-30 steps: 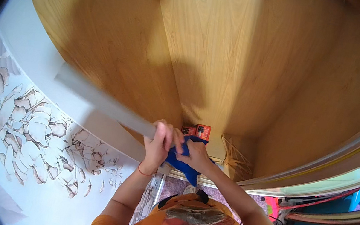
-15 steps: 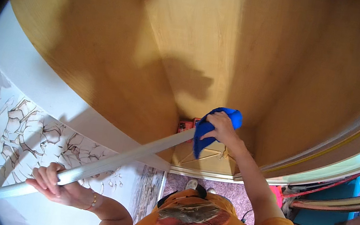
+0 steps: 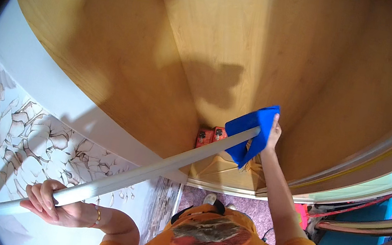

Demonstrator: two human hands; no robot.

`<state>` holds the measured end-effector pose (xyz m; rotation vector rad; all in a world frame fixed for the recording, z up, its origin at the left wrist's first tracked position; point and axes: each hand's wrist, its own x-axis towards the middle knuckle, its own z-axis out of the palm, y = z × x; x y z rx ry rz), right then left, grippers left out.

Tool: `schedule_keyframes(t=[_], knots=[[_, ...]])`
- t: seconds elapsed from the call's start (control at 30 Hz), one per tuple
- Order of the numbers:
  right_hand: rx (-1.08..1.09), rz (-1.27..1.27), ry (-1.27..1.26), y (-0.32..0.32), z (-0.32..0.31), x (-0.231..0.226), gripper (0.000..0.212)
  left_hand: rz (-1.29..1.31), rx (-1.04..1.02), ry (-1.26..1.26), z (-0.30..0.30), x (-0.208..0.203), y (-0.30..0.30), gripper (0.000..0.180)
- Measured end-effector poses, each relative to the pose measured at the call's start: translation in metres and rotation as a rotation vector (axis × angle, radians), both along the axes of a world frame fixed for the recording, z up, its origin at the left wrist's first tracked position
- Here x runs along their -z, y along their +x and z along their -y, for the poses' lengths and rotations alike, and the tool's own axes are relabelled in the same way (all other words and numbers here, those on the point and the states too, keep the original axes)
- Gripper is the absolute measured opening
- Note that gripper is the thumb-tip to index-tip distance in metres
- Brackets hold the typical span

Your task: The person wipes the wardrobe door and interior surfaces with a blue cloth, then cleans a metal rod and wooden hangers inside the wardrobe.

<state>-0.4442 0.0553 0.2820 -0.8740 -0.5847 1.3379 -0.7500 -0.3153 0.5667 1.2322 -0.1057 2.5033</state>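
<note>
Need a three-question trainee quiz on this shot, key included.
1. Which hand holds the blue cloth?
2. True or false: the left hand has its fingers around the pale pole.
3. What colour are the small boxes inside the wooden cabinet? a) green b) red c) white

Key: 1. The right hand. 2. True. 3. b.

A shadowed wood-grain cabinet interior [image 3: 215, 29] adjoins a white flower-patterned panel [image 3: 52, 136], with purplish speckled floor [image 3: 257, 212] below.
</note>
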Motion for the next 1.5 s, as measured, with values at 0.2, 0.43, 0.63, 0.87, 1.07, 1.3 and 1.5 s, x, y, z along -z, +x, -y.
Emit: schedule_keyframes(t=[0.2,0.43,0.63,0.87,1.07,1.3,1.5], knots=[[-0.537,-0.623,-0.075,-0.016,0.062,-0.067,0.049,-0.002,-0.008,0.038,-0.024,0.014,0.019,0.045],[-0.588,-0.777,-0.077,-0.059,0.134,-0.117,0.049,0.035,-0.126,-0.156,-0.091,0.083,0.073,0.049],[-0.567,-0.502,0.010,-0.046,0.083,-0.090,0.046,-0.077,0.006,-0.104,-0.084,0.092,0.102,0.056],[-0.264,-0.087,0.149,0.028,-0.013,-0.081,0.042,-0.261,0.185,-0.033,-0.081,0.075,0.078,0.051],[-0.275,-0.533,0.195,0.026,0.011,-0.126,0.049,-0.482,0.185,-0.213,-0.180,0.057,0.113,0.046],[-0.300,-0.198,0.452,0.035,0.006,-0.159,0.056,-0.630,0.438,-0.604,-0.253,0.021,0.121,0.045],[-0.055,-0.438,0.511,0.004,0.014,-0.236,0.040,-0.371,0.505,-0.702,-0.356,-0.044,0.075,0.040]])
